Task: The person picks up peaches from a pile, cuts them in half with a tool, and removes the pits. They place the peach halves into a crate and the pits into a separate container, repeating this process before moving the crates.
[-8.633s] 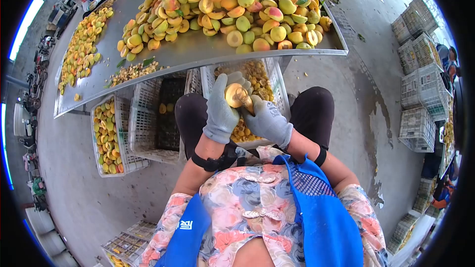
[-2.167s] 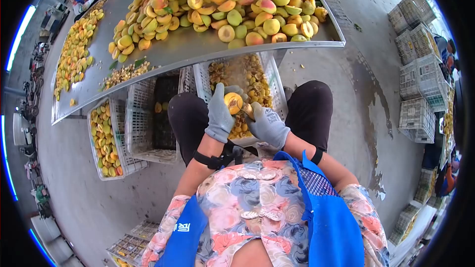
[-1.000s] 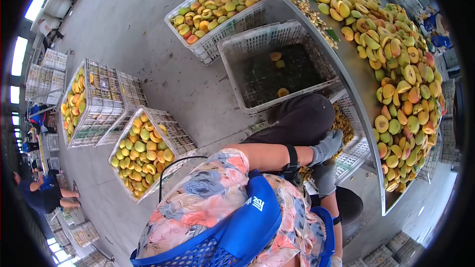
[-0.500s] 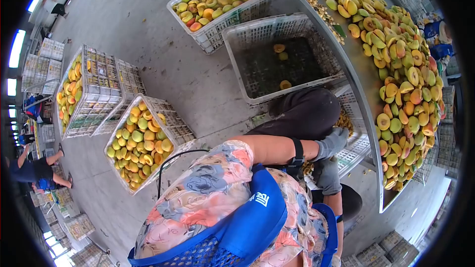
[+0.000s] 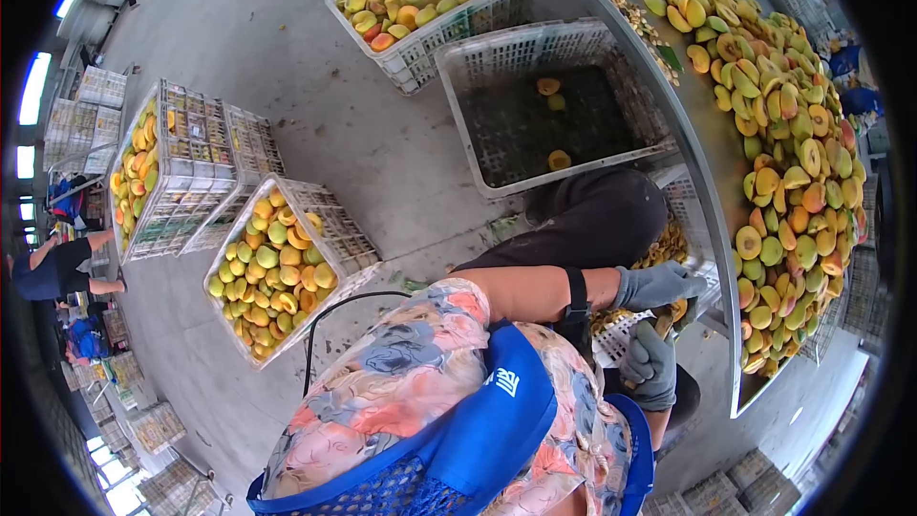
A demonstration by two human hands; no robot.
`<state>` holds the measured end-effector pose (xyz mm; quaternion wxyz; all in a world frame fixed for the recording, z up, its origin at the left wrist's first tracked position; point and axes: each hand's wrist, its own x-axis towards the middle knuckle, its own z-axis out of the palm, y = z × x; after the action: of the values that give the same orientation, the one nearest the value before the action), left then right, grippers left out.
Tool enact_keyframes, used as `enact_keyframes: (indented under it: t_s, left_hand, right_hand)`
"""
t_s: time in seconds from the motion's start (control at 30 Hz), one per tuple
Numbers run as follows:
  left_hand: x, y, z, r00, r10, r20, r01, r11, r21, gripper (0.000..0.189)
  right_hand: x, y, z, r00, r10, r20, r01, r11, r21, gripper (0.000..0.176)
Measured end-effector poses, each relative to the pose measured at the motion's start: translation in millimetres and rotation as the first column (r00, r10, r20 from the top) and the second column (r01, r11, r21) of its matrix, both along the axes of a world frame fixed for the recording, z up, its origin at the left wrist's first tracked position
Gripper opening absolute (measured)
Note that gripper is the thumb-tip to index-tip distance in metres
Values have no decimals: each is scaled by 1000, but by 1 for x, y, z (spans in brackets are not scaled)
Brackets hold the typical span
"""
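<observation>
My left hand (image 5: 659,287), in a grey glove, is stretched out beside the metal table, its fingers bent around a peach half (image 5: 679,310) that shows only in part below them. Just under it, my right hand (image 5: 650,363), gloved too, is closed around a slim tool whose brownish end (image 5: 629,384) sticks out; its kind is hard to make out. Between and behind the hands stands a white crate (image 5: 611,339) with yellowish pieces (image 5: 669,244) in it. Halved peaches (image 5: 788,182) lie heaped on the metal table (image 5: 712,148).
A large crate (image 5: 458,124) with a few peach halves at its bottom stands by my knee. Full fruit crates stand beyond it (image 5: 411,72) and to the left (image 5: 334,215), near a stack (image 5: 196,172). Pits (image 5: 621,10) lie along the table. Another person (image 5: 62,268) is far left.
My hands have come up and apart from low near my lap, the left one moving toward the table. The peach half now shows. The view has shifted slightly; the distant person has changed stance.
</observation>
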<state>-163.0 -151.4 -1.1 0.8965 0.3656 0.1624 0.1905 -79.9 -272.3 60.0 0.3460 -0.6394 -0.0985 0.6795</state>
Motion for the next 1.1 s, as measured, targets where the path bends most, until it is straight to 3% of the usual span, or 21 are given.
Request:
enact_keyframes:
  t_s: [0.07,0.1,0.2,0.27,0.33,0.37,0.4,0.43,0.53,0.57,0.6,0.63,0.67,0.73,0.8,0.83,0.87,0.93,1.0,1.07,1.1]
  left_hand:
    - [2,-1,-1,999,16,-34,-16,1000,6,51]
    - [6,0,-7,998,25,-57,-25,1000,13,51]
    - [10,1,-11,985,132,-113,-128,991,40,51]
    - [5,3,-8,991,129,-44,-124,986,110,51]
    - [2,1,-2,993,89,-72,-90,996,-11,52]
    - [-4,1,3,994,65,-86,-70,996,-60,52]
    - [-3,2,8,995,34,-98,-44,993,-106,52]
    - [2,0,0,990,108,-89,-107,994,14,53]
    - [14,-4,1,962,129,-240,-136,991,-10,52]
    - [22,-6,-15,938,210,-277,-196,978,79,51]
    - [35,-10,-28,919,266,-291,-225,960,166,51]
    - [40,-9,-26,944,215,-252,-190,975,118,51]
    - [41,-6,-22,962,163,-217,-152,986,66,51]
    - [47,-4,13,974,119,-194,-154,973,-173,49]
    - [54,7,10,991,135,-13,-133,948,-289,40]
    - [54,18,11,983,152,-101,-182,876,-447,29]
    - [56,27,19,969,191,-155,-246,780,-575,22]
    - [49,43,34,962,265,-64,-265,855,-445,22]
    - [33,62,62,881,468,-69,-468,839,-277,24]
    - [4,103,46,823,566,60,-533,804,-263,29]
    - [-11,116,50,726,687,-28,-684,725,81,28]
  right_hand:
    - [-9,-2,1,998,5,66,-8,999,39,13]
    - [-16,-1,-10,975,21,223,-31,999,39,19]
    - [-14,3,-15,958,107,267,-115,993,15,22]
    - [-9,0,-13,999,32,-10,-31,998,49,16]
    - [2,-5,-25,973,-21,-229,38,997,73,15]
    - [3,-6,-27,971,-17,-240,37,996,80,11]
    - [3,-5,-29,980,4,-198,17,994,105,10]
    - [3,-7,-31,988,16,-152,3,992,125,9]
    - [2,-7,-29,999,-23,24,20,996,92,7]
    - [6,-11,-40,984,108,144,-139,965,224,5]
    - [10,-17,-43,982,91,167,-134,956,263,3]
    - [15,-22,-47,979,73,191,-129,945,301,3]
    - [16,-21,-44,995,-56,85,30,960,279,5]
    - [27,-18,-50,895,135,424,-253,939,234,11]
    - [26,-17,-40,633,61,772,-447,842,300,26]
    - [20,-19,-29,619,28,785,-448,834,324,25]
    - [16,-18,-6,567,102,817,-533,802,269,25]
    - [12,-23,-14,482,8,876,-526,802,282,26]
    - [21,-21,-17,433,-186,882,-447,805,390,29]
    - [31,-20,-21,371,-400,838,-376,761,529,31]
    - [41,-22,-30,270,-242,932,-394,856,336,29]
